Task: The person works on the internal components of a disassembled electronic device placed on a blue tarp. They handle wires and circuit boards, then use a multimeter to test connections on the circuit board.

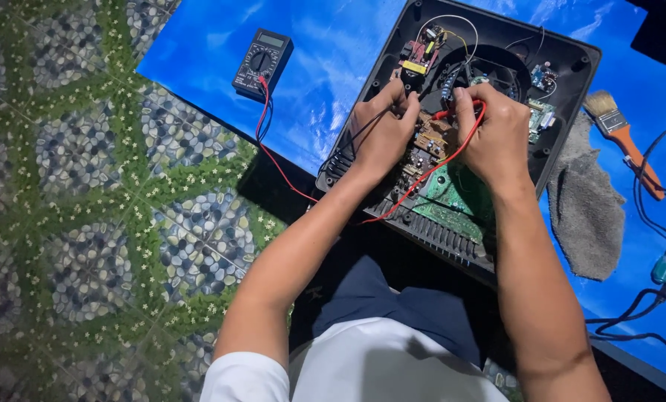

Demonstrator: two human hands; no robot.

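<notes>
Left hand [381, 126] pinches the black probe, right hand [489, 126] the red probe [463, 113], tips steadied onto the open black casing's brown circuit board [431, 141], the black digital multimeter [262, 63] parked aside in view

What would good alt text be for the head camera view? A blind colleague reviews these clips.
Seen from above, a person's left hand and right hand press a black probe and a red probe onto circuit boards inside an opened black appliance casing. A digital multimeter, paintbrush and grey cloth lie on the blue sheet.
</notes>
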